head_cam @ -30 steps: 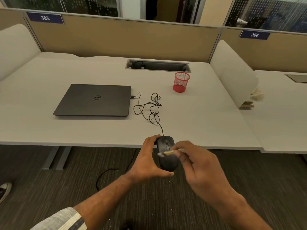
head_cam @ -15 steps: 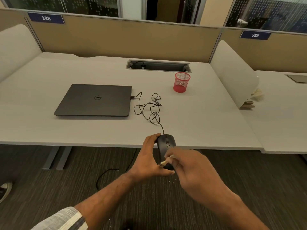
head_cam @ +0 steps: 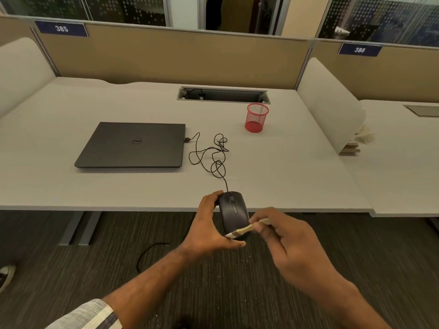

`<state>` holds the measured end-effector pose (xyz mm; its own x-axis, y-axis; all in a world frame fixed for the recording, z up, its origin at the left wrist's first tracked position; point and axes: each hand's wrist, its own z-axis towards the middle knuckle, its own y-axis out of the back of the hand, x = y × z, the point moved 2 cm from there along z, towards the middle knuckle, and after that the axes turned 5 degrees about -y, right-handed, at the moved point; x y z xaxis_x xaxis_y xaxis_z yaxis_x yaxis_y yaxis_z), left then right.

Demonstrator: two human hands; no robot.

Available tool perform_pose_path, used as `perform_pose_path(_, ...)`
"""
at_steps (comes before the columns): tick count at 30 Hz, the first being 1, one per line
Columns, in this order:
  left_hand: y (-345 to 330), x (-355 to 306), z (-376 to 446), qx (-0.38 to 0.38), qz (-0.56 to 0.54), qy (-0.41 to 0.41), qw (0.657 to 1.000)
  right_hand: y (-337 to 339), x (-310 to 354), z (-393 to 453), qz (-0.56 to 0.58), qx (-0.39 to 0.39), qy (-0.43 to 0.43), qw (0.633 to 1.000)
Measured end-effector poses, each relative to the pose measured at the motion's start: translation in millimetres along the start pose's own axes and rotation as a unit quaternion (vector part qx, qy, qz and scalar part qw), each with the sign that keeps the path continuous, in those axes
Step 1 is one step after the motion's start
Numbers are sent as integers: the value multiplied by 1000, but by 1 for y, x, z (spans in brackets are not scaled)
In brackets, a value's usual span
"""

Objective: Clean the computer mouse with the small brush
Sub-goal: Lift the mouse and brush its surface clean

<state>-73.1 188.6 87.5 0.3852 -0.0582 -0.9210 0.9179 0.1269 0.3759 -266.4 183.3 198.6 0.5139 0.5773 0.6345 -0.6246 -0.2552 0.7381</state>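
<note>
A black wired computer mouse (head_cam: pixel 232 211) is held in the air just past the desk's front edge. My left hand (head_cam: pixel 212 227) grips it from the left side and underneath. My right hand (head_cam: pixel 288 243) holds a small brush (head_cam: pixel 244 231) with a pale wooden handle. Its light bristles lie across the mouse's near end, pointing left towards my left thumb. The mouse's black cable (head_cam: pixel 211 155) runs in loose loops over the desk to the laptop.
A closed dark laptop (head_cam: pixel 133 144) lies on the white desk (head_cam: pixel 285 167), left of the cable. A red mesh pen cup (head_cam: pixel 256 118) stands further back on the right. A cable tray opening (head_cam: pixel 223 95) sits at the desk's rear. Dark carpet (head_cam: pixel 71 276) lies below my arms.
The brush has swept from the middle of the mouse down to its near end, and its bristles now point left. My left hand keeps the mouse in the same spot.
</note>
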Motion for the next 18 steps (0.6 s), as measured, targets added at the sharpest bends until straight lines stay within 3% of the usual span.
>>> perform_pose_path(5, 4, 0, -1, 0, -1, 9, 1000, 20, -10, 4, 38, -60, -9, 997)
perform_pose_path(10, 7, 0, 0, -19, -4, 17, 1000, 25, -26, -4, -7, -12, -25, 1000)
perform_pose_path(13, 9, 1, 0, -20, -7, 18, 1000, 30, -33, -6, 22, -1, -35, 999)
perform_pose_path(18, 10, 0, 3, -7, -19, 13, 1000, 34, -48, 6, 124, -87, -68, 986)
